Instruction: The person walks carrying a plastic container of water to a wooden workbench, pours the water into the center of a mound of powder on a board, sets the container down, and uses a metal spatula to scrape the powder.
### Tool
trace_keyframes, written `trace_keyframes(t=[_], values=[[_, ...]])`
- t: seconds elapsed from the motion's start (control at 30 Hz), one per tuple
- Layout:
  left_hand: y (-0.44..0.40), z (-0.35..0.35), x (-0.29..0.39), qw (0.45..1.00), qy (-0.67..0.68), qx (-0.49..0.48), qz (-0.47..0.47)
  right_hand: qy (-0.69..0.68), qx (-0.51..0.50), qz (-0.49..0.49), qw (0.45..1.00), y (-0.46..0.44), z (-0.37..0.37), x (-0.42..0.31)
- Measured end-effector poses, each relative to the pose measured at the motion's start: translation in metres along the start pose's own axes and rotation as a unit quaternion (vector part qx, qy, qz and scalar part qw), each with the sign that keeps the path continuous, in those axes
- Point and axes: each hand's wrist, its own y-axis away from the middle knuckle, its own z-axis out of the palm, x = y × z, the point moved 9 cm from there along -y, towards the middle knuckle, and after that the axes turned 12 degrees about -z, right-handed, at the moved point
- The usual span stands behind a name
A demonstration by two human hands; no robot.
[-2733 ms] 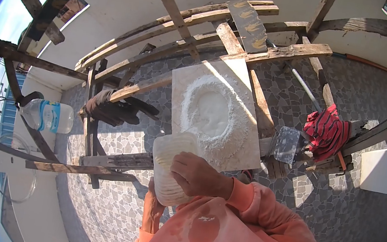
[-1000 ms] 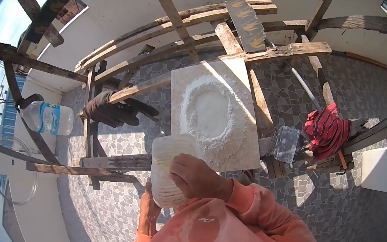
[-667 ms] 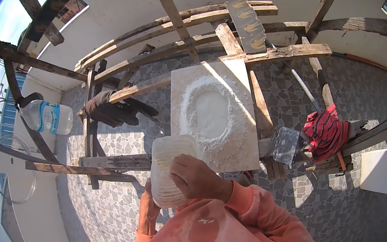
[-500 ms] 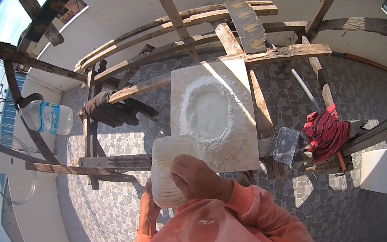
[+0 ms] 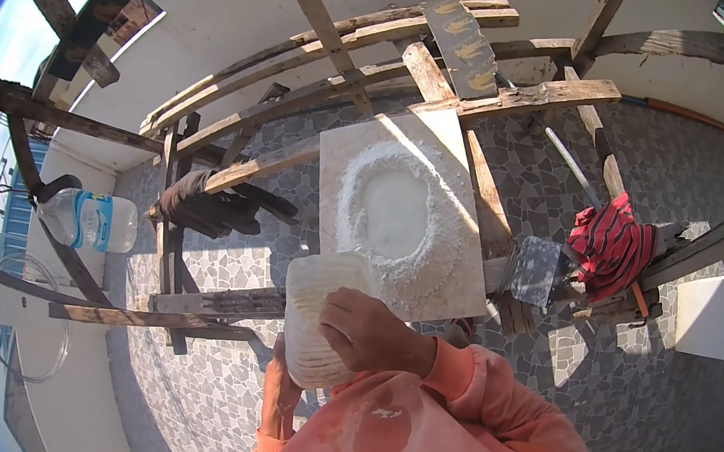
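Your right hand [image 5: 361, 329], fingers curled, touches the tub [image 5: 318, 299] low centre; your left hand [image 5: 278, 377] holds its lower-left edge, grip partly hidden. Above, on the board [image 5: 347, 154], a powder ring [image 5: 352, 215] surrounds white liquid [image 5: 397, 213].

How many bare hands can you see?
2: the right hand over the pale ribbed container, the left hand by its lower left edge, partly hidden.

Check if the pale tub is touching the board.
Cannot tell. The head view shows the tub covering the near left corner of the board, but from above any gap between them is hidden.
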Motion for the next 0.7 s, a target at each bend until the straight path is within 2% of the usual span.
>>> trace_keyframes(t=[0.1,0.17,0.2,0.27,0.33,0.43,0.7], values=[[0.000,-0.008,0.001,0.985,-0.160,0.034,0.058,-0.001,0.001,-0.001,1.000,-0.001,0.000,-0.001],[0.001,-0.008,0.003,0.976,-0.202,0.046,0.071,0.001,-0.004,-0.002,1.000,-0.001,0.000,-0.001],[0.002,-0.006,0.004,0.977,-0.196,0.045,0.066,0.001,-0.005,-0.002,1.000,-0.002,0.000,-0.001],[0.004,-0.003,0.004,0.996,-0.083,0.030,0.022,0.000,-0.007,-0.002,1.000,-0.002,0.001,-0.001],[0.006,0.008,-0.001,0.989,0.134,0.002,-0.055,-0.003,0.000,-0.002,1.000,-0.003,0.000,-0.001],[0.003,0.012,-0.003,0.988,0.124,-0.048,-0.080,-0.004,0.002,-0.002,1.000,-0.002,-0.001,-0.001],[0.014,0.022,0.012,0.993,0.104,-0.004,-0.054,-0.003,0.006,0.001,1.000,-0.003,-0.003,0.000]])
